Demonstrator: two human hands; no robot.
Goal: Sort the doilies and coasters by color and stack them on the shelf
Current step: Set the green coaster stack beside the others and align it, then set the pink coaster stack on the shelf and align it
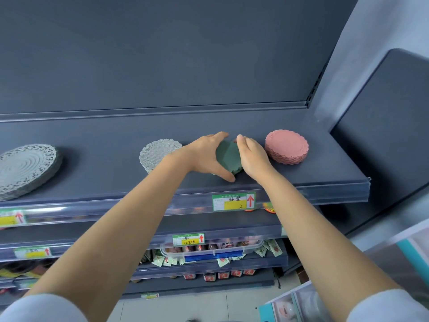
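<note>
A stack of dark green scalloped coasters (228, 156) sits on the dark grey shelf (116, 145), held between both hands. My left hand (206, 156) curls round its left side, thumb at the front edge. My right hand (251, 156) cups its right side, fingers bent over the rim. A stack of pink scalloped coasters (287, 146) stands just to the right. A white lace doily (156, 154) lies to the left, partly behind my left wrist. A larger pile of grey lace doilies (26, 169) lies at the far left.
The shelf's front lip carries a clear price rail with a green and yellow tag (233, 202). Lower shelves hold snack packets and a clear plastic box (211, 248). A dark side panel (383, 135) closes the shelf on the right.
</note>
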